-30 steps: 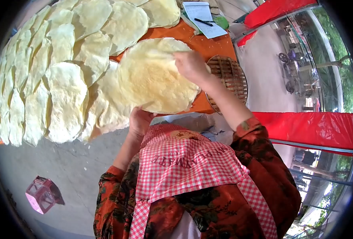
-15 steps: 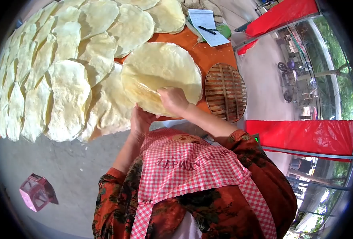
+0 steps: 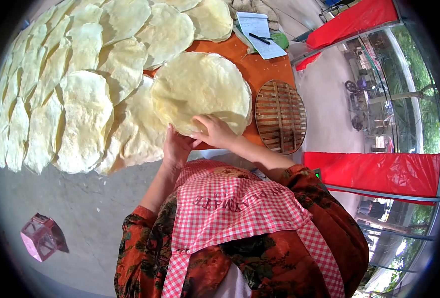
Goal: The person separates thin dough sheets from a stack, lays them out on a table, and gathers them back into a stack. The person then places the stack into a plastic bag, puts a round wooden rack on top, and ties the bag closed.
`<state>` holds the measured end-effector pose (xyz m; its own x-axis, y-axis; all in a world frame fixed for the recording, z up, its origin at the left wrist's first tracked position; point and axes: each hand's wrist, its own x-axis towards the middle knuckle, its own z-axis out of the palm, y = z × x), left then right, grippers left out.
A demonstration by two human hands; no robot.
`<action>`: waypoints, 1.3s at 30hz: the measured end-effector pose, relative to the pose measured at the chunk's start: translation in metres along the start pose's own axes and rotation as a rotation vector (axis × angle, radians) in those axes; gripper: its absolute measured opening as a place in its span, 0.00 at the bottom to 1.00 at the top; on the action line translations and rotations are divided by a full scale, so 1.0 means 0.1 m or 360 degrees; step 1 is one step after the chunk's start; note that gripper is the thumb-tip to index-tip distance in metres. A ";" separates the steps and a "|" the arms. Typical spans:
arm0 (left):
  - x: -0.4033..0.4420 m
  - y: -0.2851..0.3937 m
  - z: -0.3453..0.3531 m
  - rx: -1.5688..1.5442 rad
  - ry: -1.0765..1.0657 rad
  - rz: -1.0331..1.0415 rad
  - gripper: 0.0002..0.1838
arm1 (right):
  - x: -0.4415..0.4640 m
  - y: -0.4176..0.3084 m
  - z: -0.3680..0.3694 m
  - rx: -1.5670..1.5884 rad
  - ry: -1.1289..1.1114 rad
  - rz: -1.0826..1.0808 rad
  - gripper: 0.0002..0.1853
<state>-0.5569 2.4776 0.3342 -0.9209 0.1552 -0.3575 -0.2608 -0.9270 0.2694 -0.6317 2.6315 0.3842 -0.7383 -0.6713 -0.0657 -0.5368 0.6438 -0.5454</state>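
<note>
A pile of thin, pale yellow round flatbreads [image 3: 200, 84] lies on the orange table, its top sheet slightly wrinkled. At the pile's near left edge, my left hand [image 3: 177, 147] holds the rim, thumb up against it and the other fingers partly hidden below. My right hand [image 3: 215, 131] is closed at the near edge just to the right, fingers bent over the top sheet and thumb pointing toward my left hand. The hands almost touch.
Overlapping rows of flatbreads [image 3: 83, 114] cover the left of the orange table [image 3: 252, 64]. Right of the pile lies a round slatted wooden board [image 3: 280, 116]. A notepad [image 3: 259, 37] with a black pen [image 3: 260, 38] lies at the back. A pink stool [image 3: 41, 237] stands on the floor.
My right hand has come down toward the near edge, closer to my left hand. The top flatbread's raised fold now lies flatter. My left hand stays at the rim.
</note>
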 end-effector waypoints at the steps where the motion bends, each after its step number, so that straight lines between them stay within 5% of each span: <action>1: 0.01 0.00 0.00 0.0013 0.0000 0.0001 0.34 | 0.00 -0.01 -0.02 -0.0009 -0.0027 0.0001 0.31; 15: 0.06 -0.02 0.00 0.0209 0.0163 0.0104 0.32 | 0.01 0.01 -0.04 -0.0010 -0.0085 0.0038 0.32; 18: 0.05 -0.01 0.03 0.0278 0.0130 0.0145 0.32 | 0.06 -0.03 -0.15 0.0505 -0.0332 0.0283 0.33; 21: 0.05 0.00 -0.01 0.0329 0.0115 0.0157 0.32 | 0.07 0.11 -0.06 0.0573 -0.0170 0.0268 0.33; 27: 0.03 0.01 0.04 0.0299 0.0057 0.0172 0.30 | 0.03 0.11 -0.04 0.0105 -0.0067 -0.0076 0.31; 33: 0.05 -0.01 -0.06 0.0305 0.0005 0.0124 0.20 | 0.05 0.20 0.00 0.0387 -0.0181 0.0128 0.30; 39: 0.12 -0.06 -0.17 0.0466 0.0140 0.0127 0.19 | -0.01 -0.01 -0.03 -0.0107 -0.0219 0.0069 0.30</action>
<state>-0.5613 2.4788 0.3131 -0.9165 0.0442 -0.3975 -0.2730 -0.7955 0.5410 -0.6321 2.6326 0.3876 -0.7008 -0.6835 -0.2043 -0.5354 0.6932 -0.4825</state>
